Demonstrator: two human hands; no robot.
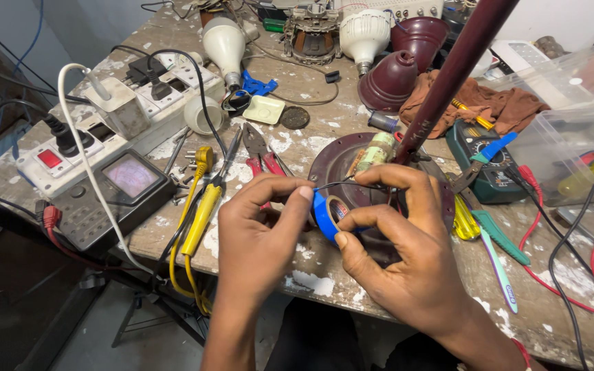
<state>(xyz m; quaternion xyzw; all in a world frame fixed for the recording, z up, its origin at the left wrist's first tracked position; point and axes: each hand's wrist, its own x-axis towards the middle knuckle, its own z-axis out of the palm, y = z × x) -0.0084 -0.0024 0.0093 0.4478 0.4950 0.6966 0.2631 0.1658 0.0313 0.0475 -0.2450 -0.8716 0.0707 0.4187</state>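
Both hands worked the blue tape roll [327, 214]: right hand [400, 254] gripped it, left hand [259, 230] pinched its end against the black wire [352, 183]. Taping looked underway, just before the maroon base plate [331, 161]; next needs steady tension.

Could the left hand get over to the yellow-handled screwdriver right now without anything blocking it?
Probably yes. The screwdriver lies uncovered on the bench just outside the left hand, with only loose wires beside it. But that hand's fingers are pinching the blue tape roll, so it would have to let go first.

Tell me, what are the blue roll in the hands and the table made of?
The blue roll looks like glossy plastic tape wound on a pale ring, probably cardboard; the right hand grips it and the left hand pinches by it. The table seems wooden: rough, worn and splashed with white paint.
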